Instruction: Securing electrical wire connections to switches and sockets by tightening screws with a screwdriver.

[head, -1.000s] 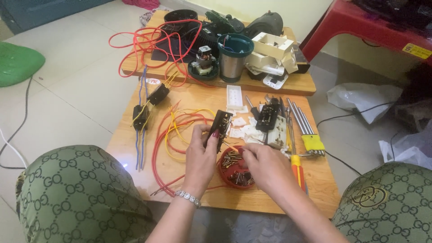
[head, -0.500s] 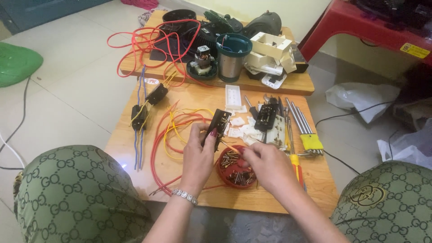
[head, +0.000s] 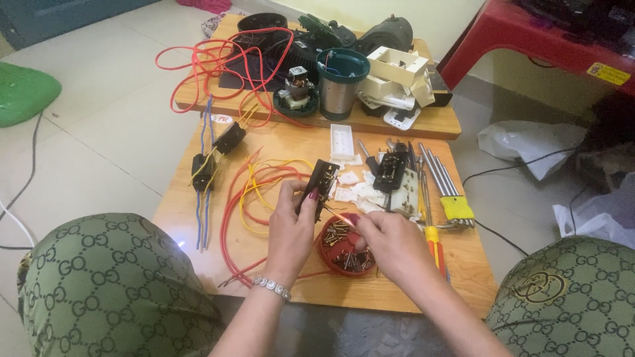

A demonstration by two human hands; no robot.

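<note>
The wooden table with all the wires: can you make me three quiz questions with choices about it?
1. Where is the round red lid of screws?
A. under the right hand
B. on the floor
C. on the red stool

2. What colour is the handle of the key set?
A. blue
B. yellow
C. white

3. What is the left hand doing?
A. resting flat
B. holding a black part
C. pointing away

Answers: 1 A, the fingers reach into it; 2 B, bright yellow beside the tools; 3 B, fingers pinch the part.
</note>
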